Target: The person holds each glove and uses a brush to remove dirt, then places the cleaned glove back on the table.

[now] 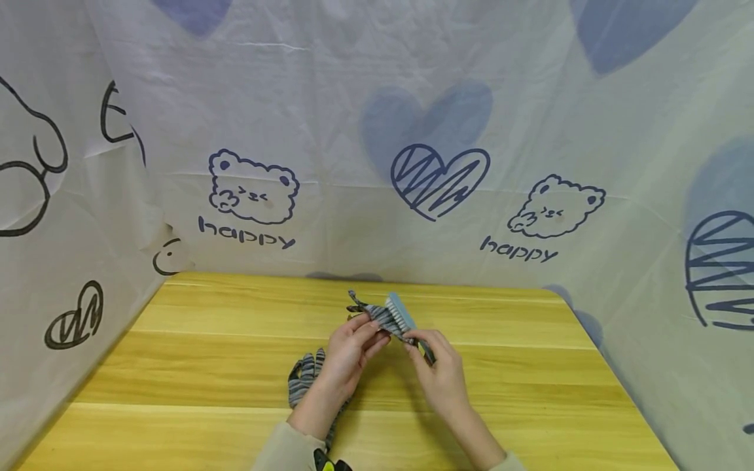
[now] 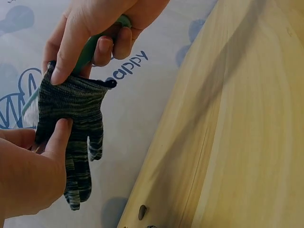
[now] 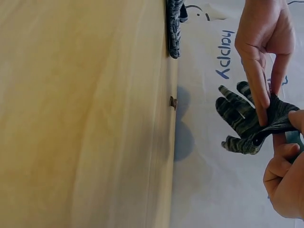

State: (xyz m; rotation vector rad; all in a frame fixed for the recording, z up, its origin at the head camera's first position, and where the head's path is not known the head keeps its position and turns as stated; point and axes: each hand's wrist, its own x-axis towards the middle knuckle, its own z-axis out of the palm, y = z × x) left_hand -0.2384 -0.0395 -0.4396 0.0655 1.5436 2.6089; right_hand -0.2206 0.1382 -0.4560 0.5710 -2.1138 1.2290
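Observation:
A striped grey-and-black knit glove [image 1: 384,318] is held up above the table, its fingers hanging down in the left wrist view. My left hand [image 1: 346,353] pinches its palm part between thumb and fingers. My right hand [image 1: 443,374] grips a brush by its dark green handle [image 2: 89,53] and also pinches the glove's cuff [image 3: 285,114]. The brush's light blue head [image 1: 402,310] lies alongside the glove, white bristles [image 2: 31,114] facing it. Another glove of the same kind [image 1: 302,378] lies on the table beside my left wrist, partly hidden by the forearm.
The wooden table [image 1: 530,366] has its far edge just beyond the glove. Behind it and at both sides hangs a white cloth [image 1: 341,216] printed with bears and hearts. A small dark item [image 3: 173,102] sits on the table; its kind is unclear.

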